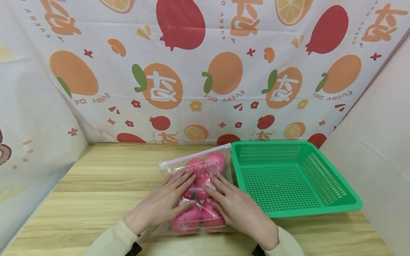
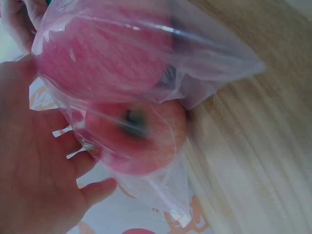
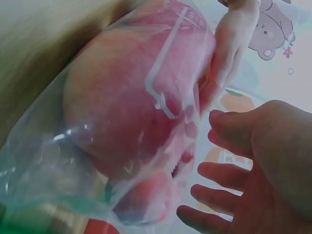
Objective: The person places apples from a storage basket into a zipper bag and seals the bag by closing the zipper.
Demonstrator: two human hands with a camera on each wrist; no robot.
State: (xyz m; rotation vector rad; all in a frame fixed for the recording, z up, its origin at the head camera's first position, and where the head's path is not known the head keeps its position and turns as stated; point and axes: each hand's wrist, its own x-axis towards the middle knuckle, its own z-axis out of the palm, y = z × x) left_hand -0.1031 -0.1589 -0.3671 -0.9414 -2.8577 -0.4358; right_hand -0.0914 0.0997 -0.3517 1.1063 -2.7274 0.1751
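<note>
A clear zip bag [image 1: 196,155] full of several red apples [image 1: 186,219] lies flat on the table, its pale purple zip edge pointing away from me. My left hand [image 1: 161,204] rests on the bag's left side with fingers stretched over the apples. From the right, my right hand [image 1: 238,206] lies on it the same way, fingers spread. In the left wrist view an apple [image 2: 141,139] shows its stem through the plastic, beside the extended fingers. The right wrist view has a large apple [image 3: 117,97] under wrinkled plastic, with straight fingers alongside.
A green plastic basket [image 1: 314,212] with a mesh bottom stands right of the bag, close to its upper right corner. The wood-grain table [image 1: 96,199] extends to the left. A fruit-print cloth [image 1: 195,81] hangs behind, and pale cloths flank both sides.
</note>
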